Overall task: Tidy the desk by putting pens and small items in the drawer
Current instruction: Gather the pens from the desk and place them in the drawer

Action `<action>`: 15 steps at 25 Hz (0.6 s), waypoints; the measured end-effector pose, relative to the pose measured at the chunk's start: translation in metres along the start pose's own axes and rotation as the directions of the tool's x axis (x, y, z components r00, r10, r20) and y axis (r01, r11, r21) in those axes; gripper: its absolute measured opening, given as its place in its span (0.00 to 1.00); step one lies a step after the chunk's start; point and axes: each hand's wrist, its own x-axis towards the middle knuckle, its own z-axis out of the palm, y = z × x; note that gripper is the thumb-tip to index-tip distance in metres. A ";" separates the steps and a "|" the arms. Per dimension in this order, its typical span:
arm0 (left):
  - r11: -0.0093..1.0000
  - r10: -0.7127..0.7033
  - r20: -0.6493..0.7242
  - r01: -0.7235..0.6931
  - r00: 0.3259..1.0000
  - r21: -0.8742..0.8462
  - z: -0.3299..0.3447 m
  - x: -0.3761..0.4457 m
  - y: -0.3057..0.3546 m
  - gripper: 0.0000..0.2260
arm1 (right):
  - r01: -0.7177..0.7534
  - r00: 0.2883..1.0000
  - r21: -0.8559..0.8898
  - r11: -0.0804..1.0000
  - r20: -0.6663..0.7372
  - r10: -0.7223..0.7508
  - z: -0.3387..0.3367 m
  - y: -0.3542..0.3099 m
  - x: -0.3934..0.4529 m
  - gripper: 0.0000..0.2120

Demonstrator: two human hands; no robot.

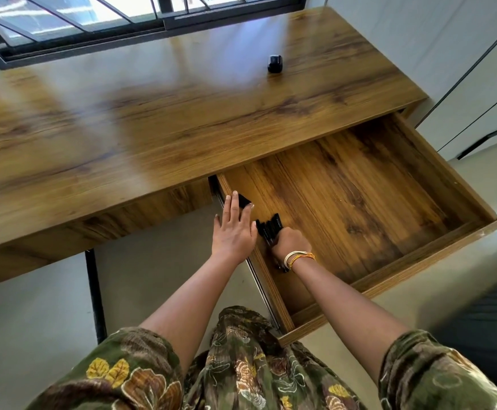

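Left hand (235, 229): fingers straight, resting on a small black item (244, 200) at the open drawer's (359, 202) left wall, lower centre. Right hand (290, 241): grip curled around a bundle of black pens (269, 227) inside the drawer. Black sharpener-like object (275, 63): on the surface, upper right.

I note bright daylight from window (93, 22); glare streaks on desk (152, 93); motion blur; wide-angle bending at edges.

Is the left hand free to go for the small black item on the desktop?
Probably yes. The left hand lies flat, fingers straight, over a black piece at the drawer wall. Bare desktop leads to the small black item, though it sits far back.
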 end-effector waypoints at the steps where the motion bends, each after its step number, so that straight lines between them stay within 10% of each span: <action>1: 1.000 0.002 -0.003 -0.002 1.000 -0.001 0.000 0.000 0.000 0.25 | -0.006 1.000 0.001 1.000 0.028 0.006 -0.001 0.001 0.000 0.06; 6: 1.000 0.011 0.021 -0.011 1.000 -0.016 -0.001 0.000 -0.001 0.25 | -0.028 0.995 0.050 0.998 0.102 0.023 -0.008 0.007 0.000 0.09; 15: 0.978 0.050 -0.183 -0.085 0.982 -0.190 -0.047 -0.003 -0.043 0.24 | 0.120 0.954 0.176 0.977 -0.292 -0.065 -0.053 -0.064 0.014 0.15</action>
